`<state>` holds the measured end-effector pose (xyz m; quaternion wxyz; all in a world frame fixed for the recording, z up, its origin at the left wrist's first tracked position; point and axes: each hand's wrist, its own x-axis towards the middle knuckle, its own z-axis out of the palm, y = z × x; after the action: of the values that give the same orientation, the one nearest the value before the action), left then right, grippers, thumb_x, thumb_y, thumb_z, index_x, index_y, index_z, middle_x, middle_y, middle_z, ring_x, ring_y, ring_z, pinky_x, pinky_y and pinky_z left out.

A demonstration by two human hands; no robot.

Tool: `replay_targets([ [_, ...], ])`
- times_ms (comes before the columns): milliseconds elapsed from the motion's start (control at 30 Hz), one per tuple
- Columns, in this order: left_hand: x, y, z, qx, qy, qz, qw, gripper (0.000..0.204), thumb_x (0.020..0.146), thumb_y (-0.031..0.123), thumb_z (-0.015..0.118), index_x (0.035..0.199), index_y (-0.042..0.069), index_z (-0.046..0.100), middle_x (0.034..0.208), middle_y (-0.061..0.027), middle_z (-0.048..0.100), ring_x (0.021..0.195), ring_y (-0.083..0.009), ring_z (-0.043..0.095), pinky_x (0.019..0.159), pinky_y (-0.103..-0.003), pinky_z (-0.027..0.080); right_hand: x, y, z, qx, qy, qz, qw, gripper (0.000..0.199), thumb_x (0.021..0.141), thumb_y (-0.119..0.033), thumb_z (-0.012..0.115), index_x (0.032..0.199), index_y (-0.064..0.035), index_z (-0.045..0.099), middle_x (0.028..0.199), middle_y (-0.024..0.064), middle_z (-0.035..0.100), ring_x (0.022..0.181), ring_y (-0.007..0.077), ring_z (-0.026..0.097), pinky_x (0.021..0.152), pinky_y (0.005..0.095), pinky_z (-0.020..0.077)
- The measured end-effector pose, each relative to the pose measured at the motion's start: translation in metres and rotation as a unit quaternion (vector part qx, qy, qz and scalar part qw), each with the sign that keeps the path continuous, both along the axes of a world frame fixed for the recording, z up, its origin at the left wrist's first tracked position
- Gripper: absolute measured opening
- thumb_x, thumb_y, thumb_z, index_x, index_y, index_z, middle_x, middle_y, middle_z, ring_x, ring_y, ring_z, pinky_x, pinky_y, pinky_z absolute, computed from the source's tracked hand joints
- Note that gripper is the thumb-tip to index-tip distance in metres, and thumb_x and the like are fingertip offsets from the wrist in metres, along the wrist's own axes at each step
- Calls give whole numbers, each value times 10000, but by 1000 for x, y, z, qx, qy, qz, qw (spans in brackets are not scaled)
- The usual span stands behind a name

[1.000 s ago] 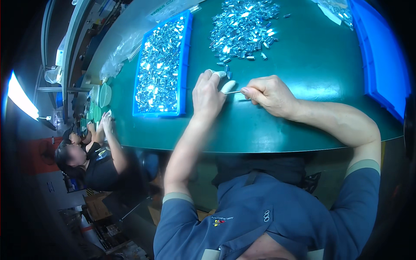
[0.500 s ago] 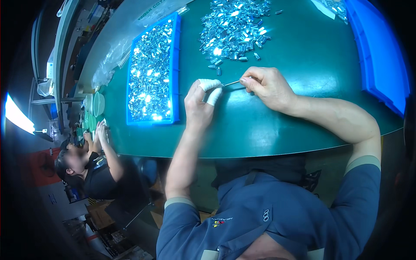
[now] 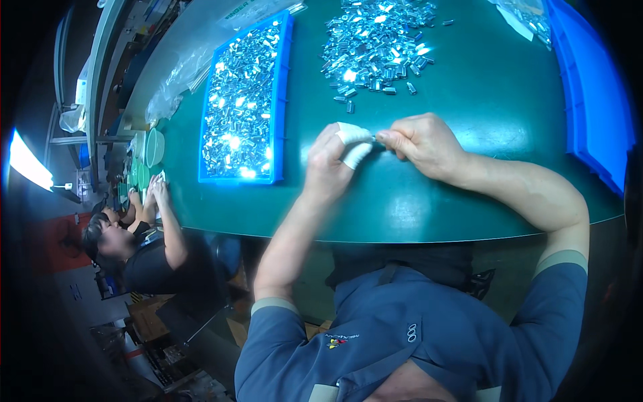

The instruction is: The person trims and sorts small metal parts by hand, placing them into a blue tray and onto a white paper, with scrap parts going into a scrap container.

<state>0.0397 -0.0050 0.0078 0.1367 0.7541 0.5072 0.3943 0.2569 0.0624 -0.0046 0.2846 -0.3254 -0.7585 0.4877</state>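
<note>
Head view: small metal piece [image 3: 378,138], mostly hidden, between left hand [image 3: 328,161] and right hand [image 3: 429,147], above green table [image 3: 495,114]; both hands' fingers pinched on it. Probably light, stiff, slick, hardly fragile; best held by its sides.

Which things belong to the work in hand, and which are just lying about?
Likely in the work: left hand, right hand, slim metal piece between them (mostly hidden), metal-parts pile, filled blue tray.

Seemingly lying about: plastic bag, green bowl.
</note>
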Motion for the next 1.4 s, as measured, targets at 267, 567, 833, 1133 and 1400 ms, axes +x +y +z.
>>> replay_targets([
  [267, -7, -14, 11, 22, 73, 11, 997, 199, 842, 25, 809, 1014, 44, 712, 956, -106, 722, 889, -274, 691, 772, -373, 551, -5, -6, -4, 20, 44, 13, 999, 448, 1057, -381, 599, 772, -45, 682, 638, 86, 649, 577, 219, 620, 564, 396, 469],
  [567, -98, -51, 40, 90, 252, 274, 924, 177, 872, 35, 777, 1036, 37, 712, 1001, -123, 711, 923, -317, 674, 831, -407, 534, 0, -2, -2, -35, 69, 2, 997, 406, 1088, -332, 574, 854, -26, 703, 646, 12, 635, 568, 72, 548, 521, 271, 432],
  [833, -46, -19, 24, 64, 197, 184, 961, 253, 859, 95, 810, 1086, 42, 712, 1056, -139, 700, 1006, -333, 667, 885, -428, 531, -8, -10, 1, -26, 84, -8, 996, 426, 1079, -337, 583, 802, -30, 687, 621, 33, 632, 563, 110, 574, 529, 314, 447],
  [1133, -11, 34, -5, 25, 227, 181, 957, 217, 849, 113, 820, 1018, 30, 712, 944, -114, 671, 889, -310, 667, 776, -414, 541, -3, -3, -1, -8, 101, -43, 994, 321, 1071, -277, 600, 931, -13, 717, 724, 37, 669, 646, 97, 600, 580, 283, 477],
  [1400, -10, 12, 2, -86, -29, 151, 984, 205, 883, -12, 752, 1079, 15, 698, 964, -59, 710, 837, -133, 672, 760, -284, 550, -1, 3, -1, -50, 86, -57, 993, 317, 1070, -292, 608, 967, -11, 714, 768, 37, 678, 703, 98, 628, 610, 277, 498],
])
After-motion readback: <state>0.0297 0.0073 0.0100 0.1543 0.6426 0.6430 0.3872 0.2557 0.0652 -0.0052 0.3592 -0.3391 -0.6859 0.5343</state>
